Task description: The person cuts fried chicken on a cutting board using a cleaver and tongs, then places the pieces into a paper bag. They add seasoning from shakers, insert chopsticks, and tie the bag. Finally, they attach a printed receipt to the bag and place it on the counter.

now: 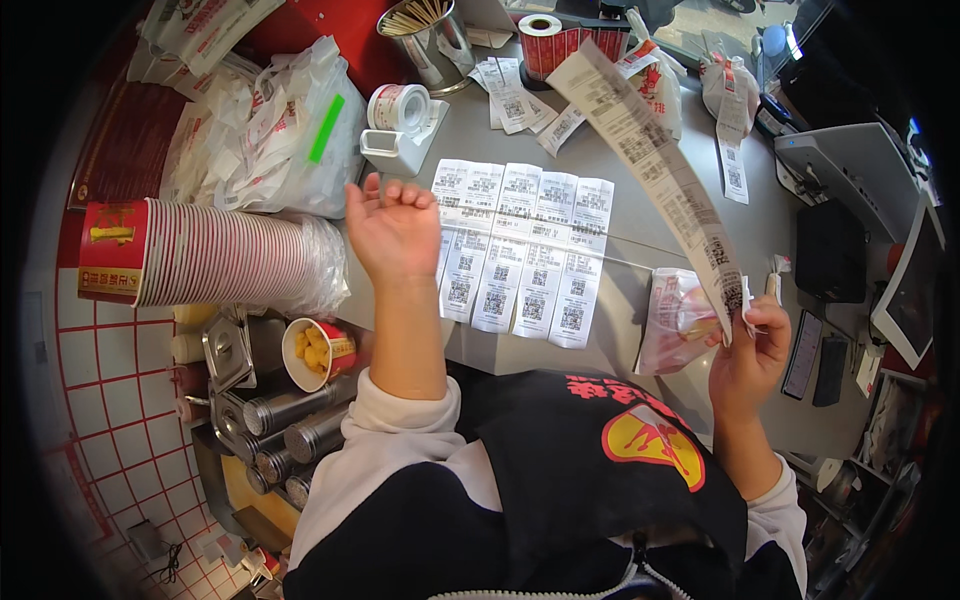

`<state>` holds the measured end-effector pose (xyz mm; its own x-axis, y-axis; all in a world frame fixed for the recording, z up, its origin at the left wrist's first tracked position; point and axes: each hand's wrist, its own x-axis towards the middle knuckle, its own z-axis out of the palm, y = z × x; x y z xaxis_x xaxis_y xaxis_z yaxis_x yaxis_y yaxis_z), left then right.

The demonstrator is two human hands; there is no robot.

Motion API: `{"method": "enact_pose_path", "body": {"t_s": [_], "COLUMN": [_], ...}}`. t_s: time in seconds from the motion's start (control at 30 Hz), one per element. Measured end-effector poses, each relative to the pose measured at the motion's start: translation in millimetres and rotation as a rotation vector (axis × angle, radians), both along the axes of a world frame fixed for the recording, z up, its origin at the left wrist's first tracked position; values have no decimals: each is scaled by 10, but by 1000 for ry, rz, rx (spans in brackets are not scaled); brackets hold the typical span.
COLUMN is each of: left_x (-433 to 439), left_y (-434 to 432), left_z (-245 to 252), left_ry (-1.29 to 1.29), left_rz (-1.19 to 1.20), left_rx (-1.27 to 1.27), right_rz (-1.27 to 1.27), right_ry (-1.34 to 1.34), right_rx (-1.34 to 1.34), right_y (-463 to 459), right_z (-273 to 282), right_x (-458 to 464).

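Observation:
My right hand (752, 352) pinches the lower end of a long printed receipt strip (652, 165), which arcs up and to the left above the counter. Beside that hand a tied plastic bag (667, 330) with food inside rests on the counter. Palm up and empty, my left hand (394, 229) is raised, its fingers loosely curled and apart. Several receipts (532, 255) lie side by side on the steel counter (480, 349), to the right of my left hand; the hand and forearm cover part of the leftmost ones.
Stacked paper buckets (217, 255), a bucket of fried pieces (319, 354) and steel shakers (300, 427) stand left. Behind are plastic bags (285, 135), a tape dispenser (405, 127), a tin of sticks (427, 45) and a label roll (555, 49). A monitor (855, 172) stands right.

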<state>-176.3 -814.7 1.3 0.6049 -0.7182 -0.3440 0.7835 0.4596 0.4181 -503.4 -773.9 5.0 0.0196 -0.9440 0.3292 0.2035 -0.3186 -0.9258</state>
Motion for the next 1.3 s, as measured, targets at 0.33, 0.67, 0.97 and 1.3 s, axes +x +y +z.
{"method": "enact_pose_path", "body": {"t_s": [0.33,0.67,0.97,1.3], "left_x": [-1144,-1074,-1143,-1391], "left_y": [278,316,356,523], "left_z": [-288,-318,-433,-558], "left_ry": [-50,36,-49,-415], "left_rz": [-996,-1216,-1235,-1145], "left_rx": [-42,-201,-84,57], "right_rz": [271,71,0,48], "right_ry": [198,1875,1974,1835], "right_rx": [635,69,187,248], "right_y": [266,-51,59,-93], "right_z": [-200,150,-96,40], "right_x": [505,-57,-775,-1419]}}
